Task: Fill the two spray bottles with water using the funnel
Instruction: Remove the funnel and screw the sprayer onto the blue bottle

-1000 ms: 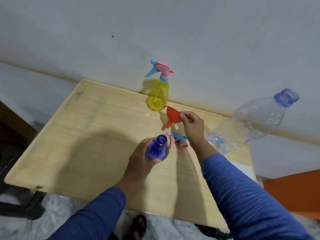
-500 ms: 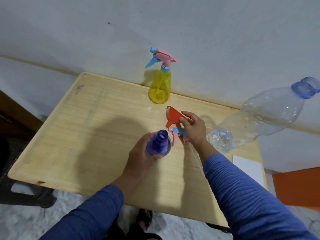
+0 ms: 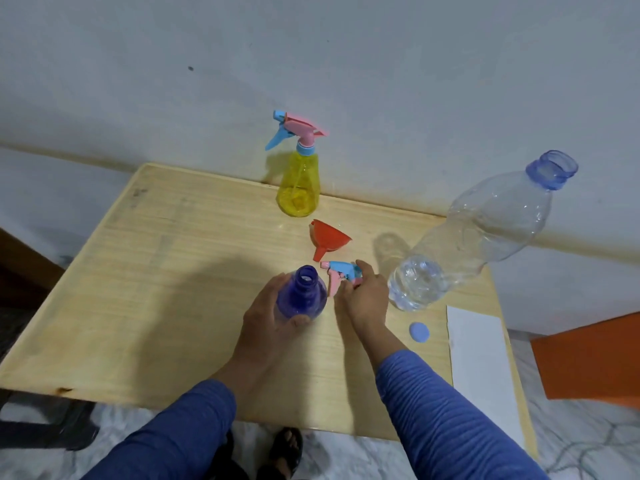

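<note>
Left grip [image 3: 273,317] was wrapped around the blue spray bottle [image 3: 302,293], fingers curled round its body, bottle upright on the wooden surface [image 3: 166,271] with its neck uncapped and open at the top. Right grip [image 3: 363,294] sat just right of the left one, fingers closed on the loose blue-and-pink spray head [image 3: 341,273], which lay on the surface between the two grips, nozzle pointing left toward the blue bottle's neck. Red funnel [image 3: 329,239] lay tipped on its side just beyond the right grip, spout pointing down-left, touching neither grip; whether spout touched the spray head, cannot tell. Yellow spray bottle [image 3: 298,183] stood upright farther beyond the funnel, near the wall [image 3: 311,64], its pink-and-blue trigger head on. Large clear water bottle [image 3: 481,230] stood just right of the right grip, uncapped, blue neck ring at top, some water visible near its base. Small blue cap [image 3: 419,331] lay flat on the surface right of the right wrist, near the clear bottle's base. White paper sheet [image 3: 479,365] lay farther right, along the surface's edge. Both sleeves blue. A sandalled foot [image 3: 285,448] showed below the near edge.
</note>
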The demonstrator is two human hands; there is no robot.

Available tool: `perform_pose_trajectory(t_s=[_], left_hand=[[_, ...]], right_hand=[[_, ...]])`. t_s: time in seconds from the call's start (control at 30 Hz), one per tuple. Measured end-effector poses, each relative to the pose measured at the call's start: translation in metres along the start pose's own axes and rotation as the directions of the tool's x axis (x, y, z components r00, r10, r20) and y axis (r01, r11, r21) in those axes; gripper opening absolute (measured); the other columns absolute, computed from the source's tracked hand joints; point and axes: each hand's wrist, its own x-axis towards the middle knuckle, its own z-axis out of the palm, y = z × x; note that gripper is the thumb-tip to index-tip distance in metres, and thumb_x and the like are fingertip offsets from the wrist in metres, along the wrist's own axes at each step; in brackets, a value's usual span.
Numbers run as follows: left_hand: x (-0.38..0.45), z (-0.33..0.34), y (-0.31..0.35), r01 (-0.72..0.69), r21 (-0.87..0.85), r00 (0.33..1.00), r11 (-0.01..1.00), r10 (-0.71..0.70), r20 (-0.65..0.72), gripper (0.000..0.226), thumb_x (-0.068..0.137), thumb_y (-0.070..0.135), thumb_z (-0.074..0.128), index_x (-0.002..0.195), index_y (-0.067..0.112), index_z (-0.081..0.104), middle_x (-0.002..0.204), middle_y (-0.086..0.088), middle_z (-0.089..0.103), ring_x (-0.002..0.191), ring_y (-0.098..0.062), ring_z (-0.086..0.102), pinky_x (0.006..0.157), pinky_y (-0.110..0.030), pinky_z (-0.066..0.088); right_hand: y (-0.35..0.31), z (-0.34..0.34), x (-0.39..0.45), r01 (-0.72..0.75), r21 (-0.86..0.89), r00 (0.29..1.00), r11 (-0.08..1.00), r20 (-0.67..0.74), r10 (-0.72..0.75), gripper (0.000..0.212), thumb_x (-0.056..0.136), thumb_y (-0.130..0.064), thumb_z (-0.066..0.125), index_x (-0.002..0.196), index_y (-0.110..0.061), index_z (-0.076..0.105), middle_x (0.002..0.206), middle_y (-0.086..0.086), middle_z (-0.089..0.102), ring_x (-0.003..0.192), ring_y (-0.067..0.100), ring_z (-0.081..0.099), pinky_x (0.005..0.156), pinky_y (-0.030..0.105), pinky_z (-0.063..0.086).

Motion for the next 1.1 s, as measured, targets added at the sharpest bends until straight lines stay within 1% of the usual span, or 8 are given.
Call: perform_pose_trajectory(t_s=[0.13,0.27,0.37,0.43,0.53,0.67,0.87,1.1], left_hand=[[0.0,0.0,-0.002,0.013,0.005,1.0,1.0,-0.013,0.007,0.07,0.067,0.056,0.065,0.128,0.028,0.045,0.123,0.022,0.048,0.104,0.008,0.047,0.082,0.003,0.033],[-0.001,-0.002,0.002,0.018,0.002,1.0,1.0,-0.018,0.001,0.067,0.066,0.055,0.063,0.126,0.04,0.038,0.12,0.038,0.039,0.104,0.02,0.043,0.081,0.004,0.032],[-0.001,-0.004,0.007,0.026,-0.021,1.0,0.999,-0.026,0.0,0.062,0.066,0.055,0.061,0.122,0.044,0.038,0.114,0.041,0.042,0.102,0.021,0.044,0.08,0.005,0.031],[0.001,-0.004,0.012,0.019,-0.02,1.0,1.0,-0.018,0.009,0.057,0.065,0.05,0.063,0.116,0.046,0.039,0.108,0.04,0.045,0.099,0.021,0.046,0.078,0.005,0.032],[0.002,-0.003,0.013,0.046,-0.01,0.999,0.999,-0.046,0.006,0.057,0.064,0.033,0.067,0.116,0.041,0.046,0.106,0.038,0.045,0.095,0.008,0.05,0.076,0.003,0.032],[-0.001,-0.002,0.002,0.014,-0.006,1.0,1.0,-0.014,-0.011,0.066,0.062,0.032,0.065,0.125,0.028,0.047,0.114,0.04,0.038,0.101,0.011,0.044,0.081,0.005,0.03],[-0.002,0.001,-0.004,0.058,-0.011,0.998,0.998,-0.058,-0.022,0.071,0.066,0.01,0.078,0.129,0.022,0.048,0.123,0.021,0.047,0.109,-0.001,0.047,0.092,-0.009,0.033],[-0.001,0.004,-0.008,0.058,-0.007,0.998,0.998,-0.058,-0.035,0.071,0.066,0.015,0.079,0.13,0.018,0.048,0.128,0.012,0.051,0.113,-0.002,0.048,0.097,-0.015,0.036]], right_hand=[[-0.002,-0.004,-0.003,-0.067,0.069,0.997,0.995,-0.022,0.069,0.048,0.086,-0.011,0.052,0.133,-0.015,0.047,0.114,0.017,0.061,0.099,0.029,0.06,0.083,0.029,0.044],[-0.021,-0.022,-0.01,-0.045,0.212,0.991,0.976,-0.117,0.071,0.051,0.087,-0.013,0.056,0.137,-0.017,0.043,0.113,0.012,0.06,0.089,0.02,0.059,0.081,0.023,0.043],[-0.051,-0.047,-0.013,0.051,0.349,0.987,0.936,-0.16,0.006,0.058,0.087,-0.008,0.053,0.141,-0.022,0.039,0.09,0.003,0.055,0.067,0.007,0.047,0.065,0.008,0.038],[-0.072,-0.062,-0.013,0.134,0.39,0.982,0.911,-0.174,-0.07,0.065,0.084,-0.004,0.05,0.143,-0.027,0.035,0.088,0.004,0.046,0.068,0.009,0.043,0.068,0.013,0.038],[-0.1,-0.079,-0.016,0.23,0.458,0.967,0.859,-0.204,-0.15,0.072,0.08,0.0,0.051,0.141,-0.035,0.036,0.094,0.007,0.045,0.072,0.01,0.044,0.073,0.024,0.042],[-0.122,-0.095,-0.027,0.31,0.555,0.948,0.772,-0.247,-0.203,0.056,0.081,-0.01,0.065,0.128,-0.037,0.051,0.098,0.004,0.05,0.082,0.01,0.048,0.085,0.025,0.044],[-0.135,-0.102,-0.037,0.338,0.667,0.94,0.664,-0.274,-0.204,0.051,0.079,-0.015,0.072,0.117,-0.043,0.054,0.095,0.0,0.056,0.083,0.012,0.052,0.077,0.023,0.048],[-0.136,-0.09,-0.045,0.392,0.707,0.92,0.589,-0.307,-0.243,0.054,0.078,-0.009,0.073,0.111,-0.046,0.053,0.101,-0.004,0.058,0.09,0.011,0.057,0.079,0.018,0.049]])
